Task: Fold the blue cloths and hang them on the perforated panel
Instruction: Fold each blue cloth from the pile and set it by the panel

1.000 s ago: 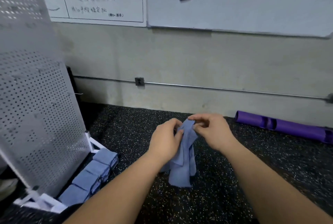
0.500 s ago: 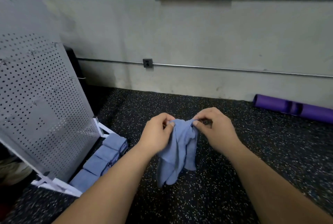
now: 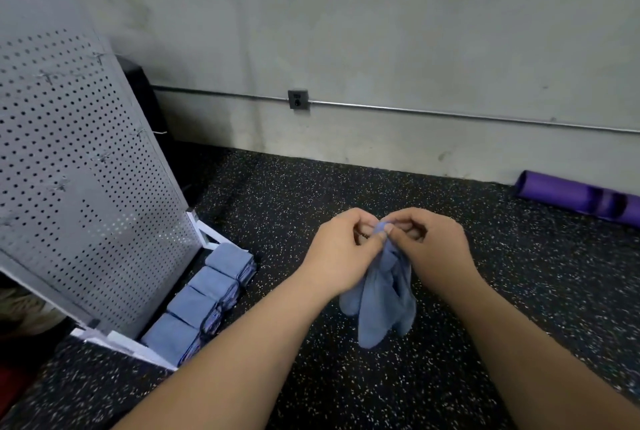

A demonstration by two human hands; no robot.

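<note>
I am holding a blue cloth [image 3: 384,305] with both my hands out in front of me. My left hand [image 3: 341,251] is pinching the top of the cloth with curled fingers. My right hand [image 3: 431,246] is pinching the same top bit, right beside the left one, and its fingers are curled too. My two hands are touching each other at the fingertips. The cloth is hanging down from my fingers in loose, bunchy folds over the floor [image 3: 311,187], which is black with little white specks. I cannot tell if the bottom of the cloth is touching the floor. On my left, a big grey panel [image 3: 79,170] full of small holes is leaning back on a white frame [image 3: 204,232]. Four folded cloths [image 3: 207,305] are lying in a row on the floor at the foot of the panel, each one touching the next. They are well apart from my hands. A grey wall [image 3: 381,49] is standing behind it all, and a thin pipe [image 3: 450,113] is running along it with a small box [image 3: 298,99] on it. A purple roll [image 3: 581,199] is lying on the floor by the wall, far off on my right.
</note>
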